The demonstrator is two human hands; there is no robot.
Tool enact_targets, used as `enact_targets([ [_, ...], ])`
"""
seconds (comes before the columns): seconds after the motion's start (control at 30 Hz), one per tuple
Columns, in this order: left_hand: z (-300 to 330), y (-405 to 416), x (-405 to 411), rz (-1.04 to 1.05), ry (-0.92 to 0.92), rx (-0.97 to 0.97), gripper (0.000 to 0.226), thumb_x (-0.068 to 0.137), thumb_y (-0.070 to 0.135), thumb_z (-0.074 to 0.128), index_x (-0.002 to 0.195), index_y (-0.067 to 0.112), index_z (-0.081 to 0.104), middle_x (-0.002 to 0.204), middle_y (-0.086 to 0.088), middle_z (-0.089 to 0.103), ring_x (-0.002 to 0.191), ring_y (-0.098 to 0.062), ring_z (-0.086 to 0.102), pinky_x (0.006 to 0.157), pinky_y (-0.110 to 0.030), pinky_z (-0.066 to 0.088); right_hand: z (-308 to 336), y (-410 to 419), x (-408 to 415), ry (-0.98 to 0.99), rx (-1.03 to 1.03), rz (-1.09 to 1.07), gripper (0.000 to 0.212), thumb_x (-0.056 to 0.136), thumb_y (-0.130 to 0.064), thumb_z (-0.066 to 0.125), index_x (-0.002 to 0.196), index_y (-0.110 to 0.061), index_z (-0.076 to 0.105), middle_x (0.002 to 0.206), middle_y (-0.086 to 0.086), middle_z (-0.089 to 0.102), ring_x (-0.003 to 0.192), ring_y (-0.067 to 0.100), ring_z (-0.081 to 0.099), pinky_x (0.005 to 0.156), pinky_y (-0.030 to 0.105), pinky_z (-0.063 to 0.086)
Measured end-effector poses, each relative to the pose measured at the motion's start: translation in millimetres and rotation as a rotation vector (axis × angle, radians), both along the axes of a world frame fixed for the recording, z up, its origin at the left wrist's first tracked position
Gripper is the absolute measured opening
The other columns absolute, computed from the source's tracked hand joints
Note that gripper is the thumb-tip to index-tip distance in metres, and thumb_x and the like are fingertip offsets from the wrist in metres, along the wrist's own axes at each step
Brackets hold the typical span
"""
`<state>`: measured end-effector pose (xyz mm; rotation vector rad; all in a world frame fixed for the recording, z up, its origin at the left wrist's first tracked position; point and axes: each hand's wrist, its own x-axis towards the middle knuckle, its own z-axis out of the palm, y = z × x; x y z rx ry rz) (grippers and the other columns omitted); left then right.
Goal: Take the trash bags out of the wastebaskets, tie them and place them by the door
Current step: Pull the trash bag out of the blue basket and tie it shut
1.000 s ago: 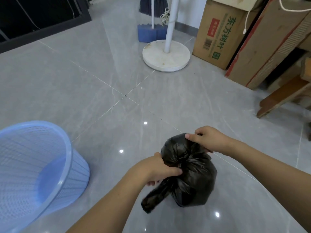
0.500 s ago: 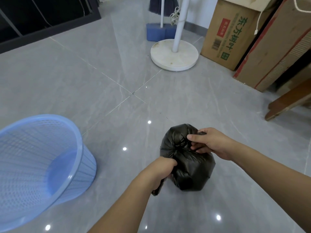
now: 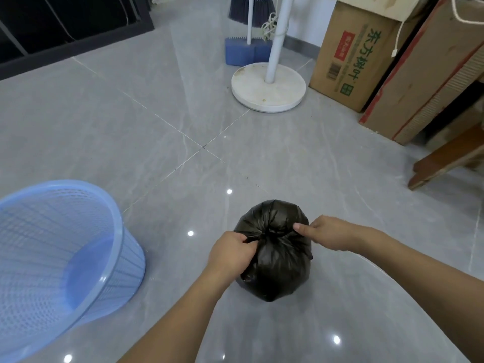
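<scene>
- Now the black trash bag [image 3: 273,251] sits on the grey tiled floor [image 3: 131,132], just right of the emptied blue wastebasket [image 3: 56,260].
- Left hand [image 3: 231,254] and right hand [image 3: 327,233] each pinch a gathered flap at the bag's neck, fingers curled, pulling opposite ways.
- Judged step: tightening the knot.
- Next probably calls for a firm cinch, then carrying the bag to the door, which is not in view.

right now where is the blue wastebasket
In the head view the blue wastebasket stands on the grey tile floor at the lower left, left of the black trash bag that both hands are tying.
</scene>
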<state>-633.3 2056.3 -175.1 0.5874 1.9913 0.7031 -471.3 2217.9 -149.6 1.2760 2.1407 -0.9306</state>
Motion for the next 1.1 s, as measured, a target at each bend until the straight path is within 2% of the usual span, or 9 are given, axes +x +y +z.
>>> enact_targets([
  [0.1, -6.4, -1.0, 2.0, -0.122, 0.208, -0.051, 0.039, 0.084, 0.03, 0.057, 0.049, 0.018, 0.044, 0.048, 0.007, 0.045, 0.053, -0.017, 0.047, 0.052, -0.024, 0.035, 7.3, -9.7, -2.2, -0.145, -0.279, 0.084, 0.071, 0.092, -0.07, 0.028, 0.058, -0.015, 0.058, 0.052, -0.001, 0.035, 0.046, 0.017, 0.034, 0.047, 0.024, 0.032],
  [0.23, -6.2, -3.2, 15.1, -0.386, 0.398, -0.09, 0.024, 0.083, 0.02, 0.051, 0.06, 0.014, 0.047, 0.065, 0.002, 0.059, 0.072, -0.024, 0.059, 0.059, -0.025, 0.039, 6.8, -21.5, -9.6, 0.264, -0.756, -0.266, 0.051, 0.1, -0.05, 0.038, 0.069, -0.014, 0.057, 0.052, 0.0, 0.025, 0.044, 0.013, 0.026, 0.044, 0.023, 0.019],
  [0.33, -4.7, -6.6, 28.5, -0.564, 0.493, -0.065, 0.015, 0.081, 0.02, 0.051, 0.066, 0.018, 0.048, 0.085, -0.005, 0.069, 0.086, -0.028, 0.063, 0.063, -0.025, 0.04, -2.5, -34.2, -24.9, 0.539, -0.656, -0.619, 0.043, 0.102, -0.042, 0.039, 0.077, -0.011, 0.056, 0.053, -0.001, 0.033, 0.044, 0.011, 0.032, 0.039, 0.021, 0.018],
  [0.43, -7.4, -9.7, 37.0, -0.652, 0.52, -0.014, 0.018, 0.085, 0.023, 0.049, 0.068, 0.019, 0.047, 0.084, -0.004, 0.067, 0.086, -0.027, 0.062, 0.064, -0.028, 0.043, -12.8, -43.3, -35.2, 0.563, -0.569, -0.683, 0.044, 0.103, -0.038, 0.04, 0.084, -0.006, 0.063, 0.058, 0.002, 0.05, 0.048, 0.012, 0.042, 0.04, 0.021, 0.029],
  [0.53, -10.7, -12.4, 37.8, -0.64, 0.491, 0.055, 0.022, 0.089, 0.026, 0.046, 0.069, 0.02, 0.046, 0.078, -0.004, 0.062, 0.08, -0.027, 0.06, 0.065, -0.032, 0.044, -12.0, -46.4, -38.5, 0.638, -0.646, -0.748, 0.046, 0.103, -0.033, 0.041, 0.076, -0.005, 0.065, 0.083, 0.012, 0.069, 0.064, 0.019, 0.058, 0.058, 0.027, 0.048],
  [0.6, -14.3, -14.4, 34.4, -0.649, 0.469, 0.127, 0.023, 0.093, 0.027, 0.042, 0.071, 0.019, 0.046, 0.081, -0.004, 0.058, 0.083, -0.028, 0.058, 0.073, -0.037, 0.046, -11.5, -46.4, -37.9, 0.681, -0.643, -0.777, 0.046, 0.103, -0.03, 0.042, 0.071, -0.006, 0.064, 0.098, 0.016, 0.072, 0.076, 0.021, 0.062, 0.074, 0.032, 0.052],
  [0.77, -8.4, -26.8, 20.2, -0.702, 0.385, 0.197, 0.028, 0.101, 0.037, 0.035, 0.083, 0.019, 0.047, 0.082, 0.001, 0.055, 0.076, -0.021, 0.056, 0.072, -0.039, 0.048, -24.0, -46.3, -32.9, 0.475, -0.251, -0.483, 0.031, 0.098, -0.036, 0.045, 0.088, -0.024, 0.072, 0.106, -0.002, 0.068, 0.104, 0.015, 0.06, 0.099, 0.032, 0.044],
  [0.93, 4.3, -31.3, -4.9, -0.662, 0.569, 0.325, 0.023, 0.101, 0.033, 0.035, 0.086, 0.02, 0.048, 0.083, 0.003, 0.055, 0.077, -0.019, 0.052, 0.071, -0.035, 0.042, -24.9, -44.1, -27.9, 0.412, -0.007, -0.103, 0.026, 0.094, -0.01, 0.043, 0.097, -0.019, 0.067, 0.107, -0.006, 0.056, 0.097, 0.006, 0.053, 0.078, 0.009, 0.036],
  [1.1, -0.7, -22.7, -26.0, -0.579, 0.722, 0.46, 0.016, 0.099, 0.027, 0.043, 0.098, 0.022, 0.059, 0.1, 0.01, 0.053, 0.089, -0.012, 0.044, 0.082, -0.028, 0.035, -30.1, -42.9, -25.9, 0.228, 0.204, 0.369, 0.022, 0.092, -0.02, 0.045, 0.071, -0.012, 0.047, 0.092, -0.002, 0.039, 0.09, 0.019, 0.042, 0.08, 0.022, 0.029],
])
